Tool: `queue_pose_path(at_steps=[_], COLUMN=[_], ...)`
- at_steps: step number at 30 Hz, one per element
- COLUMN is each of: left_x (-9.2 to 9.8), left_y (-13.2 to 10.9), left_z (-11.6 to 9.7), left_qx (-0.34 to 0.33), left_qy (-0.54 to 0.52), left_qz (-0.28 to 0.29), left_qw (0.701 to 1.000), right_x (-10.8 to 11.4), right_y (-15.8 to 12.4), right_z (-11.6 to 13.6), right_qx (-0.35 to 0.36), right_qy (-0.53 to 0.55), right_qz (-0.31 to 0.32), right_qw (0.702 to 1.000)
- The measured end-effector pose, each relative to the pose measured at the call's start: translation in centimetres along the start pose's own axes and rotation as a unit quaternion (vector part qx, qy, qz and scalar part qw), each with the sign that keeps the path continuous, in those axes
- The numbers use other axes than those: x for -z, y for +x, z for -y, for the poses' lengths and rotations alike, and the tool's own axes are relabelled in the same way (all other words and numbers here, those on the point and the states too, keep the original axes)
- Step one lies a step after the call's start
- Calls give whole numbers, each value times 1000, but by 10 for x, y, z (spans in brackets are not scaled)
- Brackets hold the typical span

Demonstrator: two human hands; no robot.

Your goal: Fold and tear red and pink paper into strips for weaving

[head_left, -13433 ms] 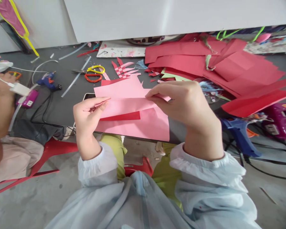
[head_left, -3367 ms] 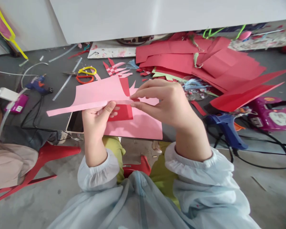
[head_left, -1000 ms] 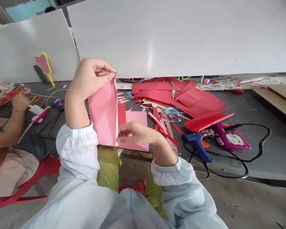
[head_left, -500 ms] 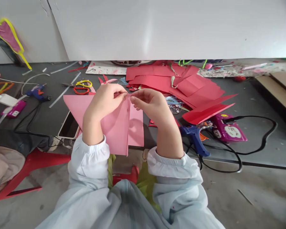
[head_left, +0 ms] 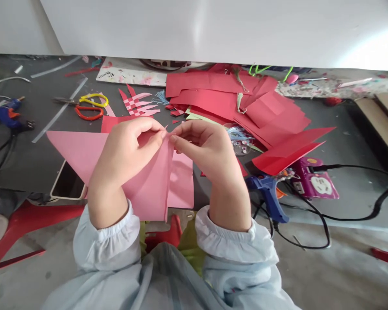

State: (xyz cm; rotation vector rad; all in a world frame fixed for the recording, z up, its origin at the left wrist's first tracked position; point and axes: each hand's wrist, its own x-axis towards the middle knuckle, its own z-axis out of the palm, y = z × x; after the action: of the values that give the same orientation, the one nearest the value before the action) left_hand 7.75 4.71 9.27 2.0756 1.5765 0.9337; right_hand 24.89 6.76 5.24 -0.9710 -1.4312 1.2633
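A folded sheet of pink paper [head_left: 150,185] is held up over the table's front edge. My left hand [head_left: 129,150] pinches its top edge between thumb and fingers. Right beside it, my right hand [head_left: 203,148] pinches the same edge, its fingertips almost touching the left ones. The sheet's left corner sticks out past my left wrist. Another pink sheet [head_left: 183,185] shows behind the folded one, on the right. Beyond my left hand lie a piece of red paper [head_left: 109,124] and a woven red-and-pink paper piece [head_left: 137,103].
Scissors [head_left: 90,105] with yellow and orange handles lie back left, a phone [head_left: 69,181] near the front edge. Red paper sheets [head_left: 210,103] are piled at the back. At right are a blue glue gun [head_left: 270,196], a purple power socket [head_left: 315,181] and black cables.
The view has shifted closer to the table, showing more of the woven piece. Both hands keep pinching the pink paper's top edge, with little change in grip.
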Motion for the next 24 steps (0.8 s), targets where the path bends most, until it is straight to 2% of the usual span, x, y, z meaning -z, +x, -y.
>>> queue_pose_path(at_steps=[7, 14, 24], left_x=[-3, -2, -4], left_y=[-1, -3, -4], left_z=[-3, -5, -8], left_qx=[24, 20, 13], left_qy=[-13, -20, -36], left_qz=[-16, -21, -29], left_qw=[1000, 999, 999], right_x=[-7, -7, -12], right_y=[-2, -4, -10], right_z=[-2, -4, -5], right_qx=[20, 26, 82], right_qy=[22, 26, 15], right_qz=[-17, -11, -41], right_qw=[999, 999, 996])
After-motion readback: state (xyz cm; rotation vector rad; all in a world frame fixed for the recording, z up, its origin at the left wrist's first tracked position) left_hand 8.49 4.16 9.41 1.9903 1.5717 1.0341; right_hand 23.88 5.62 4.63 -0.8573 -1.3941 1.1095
